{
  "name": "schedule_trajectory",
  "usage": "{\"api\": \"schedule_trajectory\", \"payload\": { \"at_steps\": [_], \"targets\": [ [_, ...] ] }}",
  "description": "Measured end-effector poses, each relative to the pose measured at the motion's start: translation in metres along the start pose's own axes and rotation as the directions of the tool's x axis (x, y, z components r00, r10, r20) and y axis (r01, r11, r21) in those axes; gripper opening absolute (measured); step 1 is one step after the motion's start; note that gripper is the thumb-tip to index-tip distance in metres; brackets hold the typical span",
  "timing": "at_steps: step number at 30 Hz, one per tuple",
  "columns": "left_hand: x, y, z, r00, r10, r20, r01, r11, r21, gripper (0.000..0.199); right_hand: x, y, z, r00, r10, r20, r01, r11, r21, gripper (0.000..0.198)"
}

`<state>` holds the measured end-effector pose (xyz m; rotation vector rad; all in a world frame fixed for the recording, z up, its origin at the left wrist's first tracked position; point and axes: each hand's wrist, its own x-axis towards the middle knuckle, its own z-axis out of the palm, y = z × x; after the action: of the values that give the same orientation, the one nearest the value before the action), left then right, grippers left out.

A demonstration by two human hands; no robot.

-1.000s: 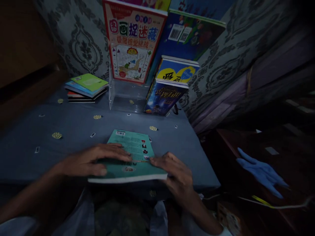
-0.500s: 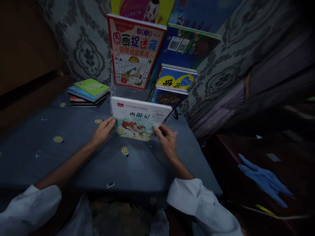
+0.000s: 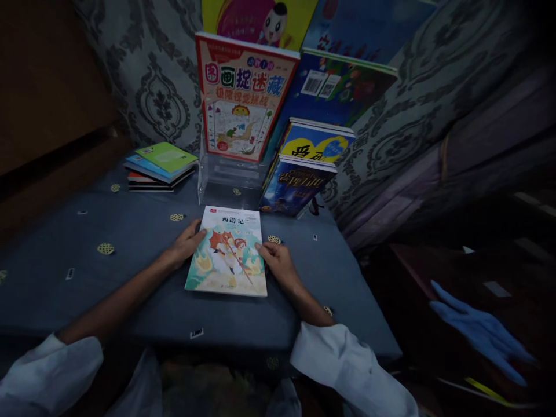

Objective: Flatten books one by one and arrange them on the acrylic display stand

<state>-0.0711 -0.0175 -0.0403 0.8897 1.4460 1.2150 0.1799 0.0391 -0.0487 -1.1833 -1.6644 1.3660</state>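
A white and teal picture-covered book [image 3: 229, 255] is at the middle of the blue cloth-covered table [image 3: 143, 295], its cover facing up. My left hand [image 3: 187, 243] grips its left edge near the top, thumb on the cover. On the opposite edge, my right hand [image 3: 278, 260] is closed with its thumb on the cover. Whether the book rests fully on the cloth I cannot tell. Just behind it stands a clear stand [image 3: 230, 179]. A red-bordered book [image 3: 243, 95] leans upright there, and a dark blue book [image 3: 297, 185] stands to its right.
Several thin books lie stacked with a green one [image 3: 167, 156] on top, at the back left. Further books, including a yellow and blue one [image 3: 319, 145], stand along the patterned wall covering [image 3: 160, 98]. Blue gloves [image 3: 482, 330] lie on a dark surface to the right.
The book has come down and toward me, away from the stand, and tipped from nearly upright to lying back. Both hands have kept hold of it.
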Motion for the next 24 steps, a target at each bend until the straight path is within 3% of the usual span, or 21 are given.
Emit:
{"api": "schedule_trajectory", "payload": {
  "at_steps": [2,3,6,8,10,12,15,19,24],
  "targets": [
    [-0.002,0.003,-0.008,0.998,0.022,0.063,-0.039,0.96,0.277,0.061,-0.002,0.001,-0.001,1.0,0.021,0.022,-0.02,0.999,-0.046,0.047],
    [-0.004,0.005,-0.011,0.994,0.033,0.101,-0.074,0.897,0.437,0.058,-0.003,0.001,-0.001,0.999,0.025,0.025,-0.023,0.997,-0.075,0.045],
    [-0.009,0.015,-0.016,0.984,0.083,0.156,-0.176,0.537,0.825,0.043,-0.005,-0.002,-0.004,1.0,-0.026,-0.003,0.025,0.968,-0.251,0.037],
    [-0.012,0.02,-0.015,0.984,0.127,0.129,-0.16,0.283,0.946,0.039,-0.005,-0.003,-0.006,0.995,-0.095,-0.025,0.077,0.913,-0.402,0.028],
    [-0.012,0.021,-0.012,0.976,0.191,0.108,-0.137,0.143,0.98,0.039,-0.005,-0.002,-0.008,0.988,-0.153,-0.033,0.115,0.85,-0.514,0.023],
    [-0.008,0.017,-0.011,0.95,0.274,0.151,-0.183,0.097,0.978,0.039,-0.003,0.0,-0.008,0.982,-0.187,-0.022,0.141,0.807,-0.574,0.024],
    [0.007,0.004,-0.013,0.894,0.367,0.255,-0.315,0.114,0.942,0.043,0.003,0.003,-0.007,0.967,-0.256,0.003,0.2,0.75,-0.631,0.031],
    [0.027,-0.011,-0.018,0.866,0.401,0.299,-0.395,0.183,0.9,0.05,0.018,0.01,0.0,0.932,-0.357,0.072,0.312,0.682,-0.662,0.04],
    [0.036,-0.012,-0.019,0.84,0.396,0.371,-0.47,0.188,0.862,0.053,0.031,0.025,0.012,0.919,-0.389,0.066,0.339,0.692,-0.637,0.046]
  ]
}}
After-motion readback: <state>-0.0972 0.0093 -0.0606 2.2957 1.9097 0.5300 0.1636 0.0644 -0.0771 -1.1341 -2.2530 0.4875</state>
